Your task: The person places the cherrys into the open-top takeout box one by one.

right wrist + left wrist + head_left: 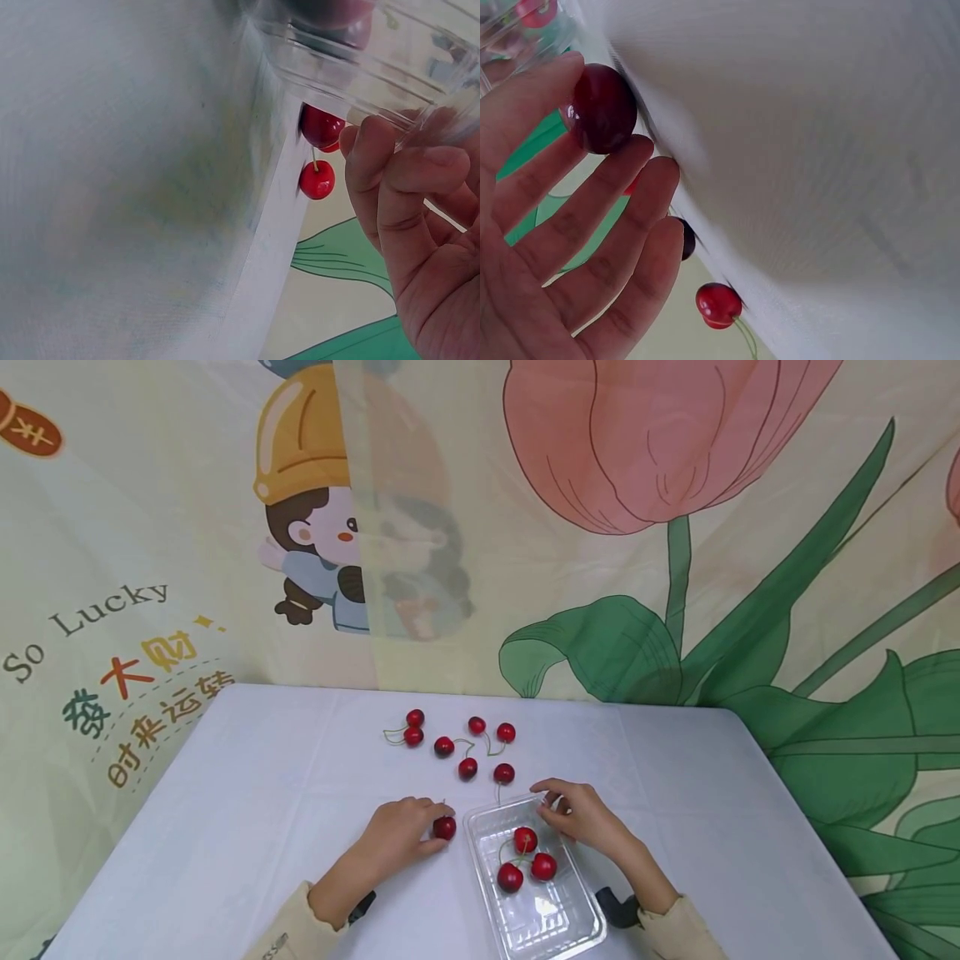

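Observation:
My left hand (401,833) pinches a dark red cherry (445,827) between thumb and fingers, low over the white cloth, just left of a clear plastic box (558,931). In the left wrist view the same cherry (602,109) sits at the thumb tip and fingertips, close to the cloth. My right hand (588,818) grips the far right corner of the box's rim; in the right wrist view its bent fingers (375,150) are at that clear edge. Inside the box lie three red cherries with stems, one being the front-left cherry (510,877).
Beyond the hands, several cherries lie on the white tablecloth (315,743): a stemmed pair (413,737) at left, another cherry (444,747) in the middle, and a single cherry (504,773) just behind the box. A printed curtain (435,660) hangs behind the table's far edge.

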